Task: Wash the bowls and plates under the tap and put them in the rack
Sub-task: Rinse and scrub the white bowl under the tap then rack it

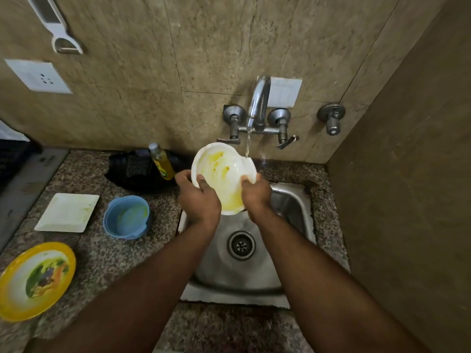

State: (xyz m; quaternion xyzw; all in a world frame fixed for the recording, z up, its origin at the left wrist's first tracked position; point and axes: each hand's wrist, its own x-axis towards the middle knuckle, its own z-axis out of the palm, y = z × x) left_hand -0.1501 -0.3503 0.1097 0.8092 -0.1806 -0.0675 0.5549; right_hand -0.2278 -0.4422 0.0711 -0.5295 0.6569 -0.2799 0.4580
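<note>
Both hands, left [197, 197] and right [254, 193], grip first soiled bowl [221, 174] under tap [258, 103]; three dishes wait lower left; rack unseen.

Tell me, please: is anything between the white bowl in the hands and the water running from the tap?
Nothing visible is in the way. The left hand and right hand hold the white bowl tilted over the sink, and the stream from the tap already falls onto the bowl's upper right rim.
</note>
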